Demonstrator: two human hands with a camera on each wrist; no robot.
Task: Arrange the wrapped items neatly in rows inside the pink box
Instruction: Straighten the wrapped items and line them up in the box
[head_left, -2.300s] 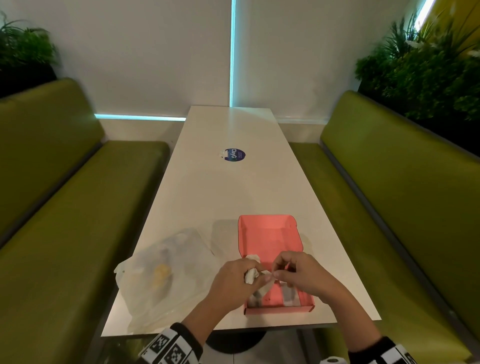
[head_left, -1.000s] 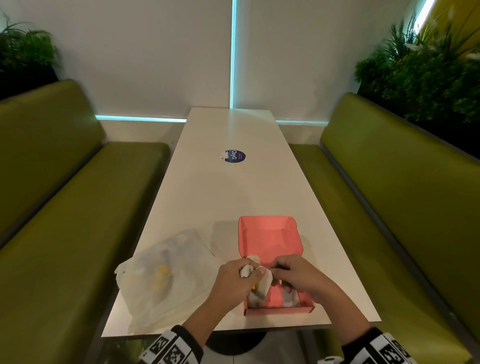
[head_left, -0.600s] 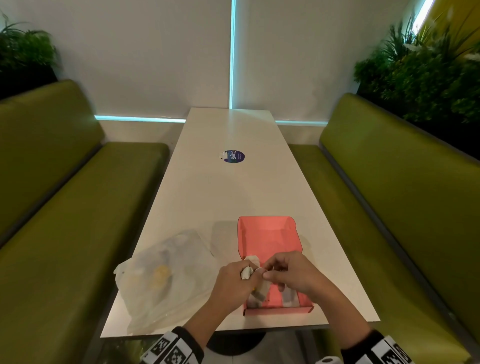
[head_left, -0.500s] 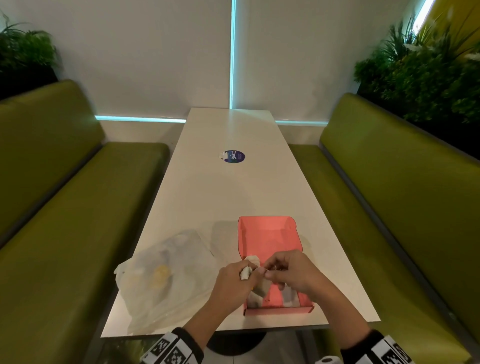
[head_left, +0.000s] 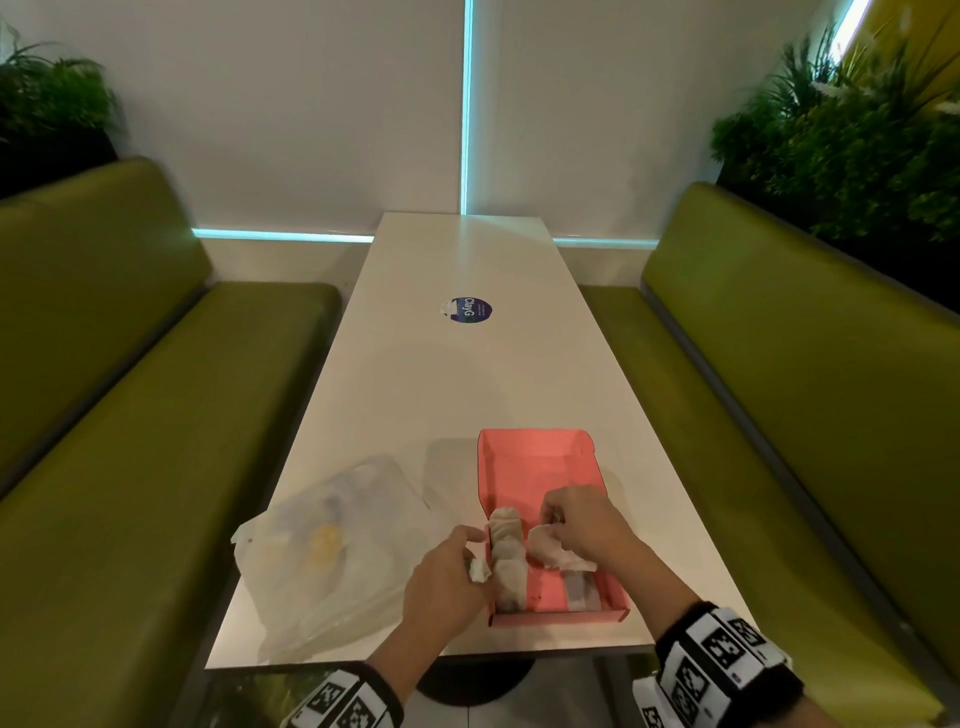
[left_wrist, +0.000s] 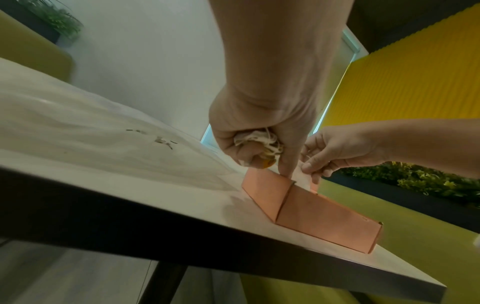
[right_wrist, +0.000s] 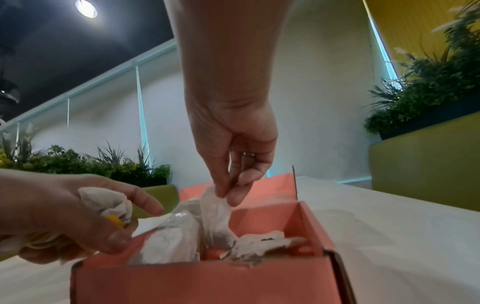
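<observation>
Plastic bag (head_left: 332, 551) lies flat on the tabletop (head_left: 467, 374), well left of the left hand; something yellow shows through it, can't tell what. There are small dark marks on the bag in the left-wrist view, unreadable.

Left hand (head_left: 447, 582): fingers (left_wrist: 241, 152) curled tight round a bunched wrapped item (left_wrist: 259, 142) with string and a yellow bit poking out under it. Index finger is extended and its tip touches the near-left wall of the pink box (head_left: 540, 457).

- Risk: the bundle is held in the palm only while the index finger steadies the box, so if the grip loosens it likely drops on the tabletop beside the box rather than in it.
- Risk: the finger leans on a thin card wall, and a push could fold the wall or skid the box, which sits near the tabletop's front edge.

Just right of that fingertip, a wrapped row (head_left: 506, 561) already lies along the left wall inside the box.

Right hand (head_left: 582, 525): thumb and fingertips (right_wrist: 223, 189) narrowly pinch the top of a loose tissue wrap (right_wrist: 215, 214), over the box middle.

- Risk: thin paper pinched by a corner could tear or unwrap when pulled.
- Risk: dragging it could nudge the row beside it out of line.

More wrapped pieces lie below and right of those fingers, crumpled, not yet in a clean row.

Readable text: round blue sticker (head_left: 470, 310), far beyond both hands, reads "ClayG". None on the box or wraps.
</observation>
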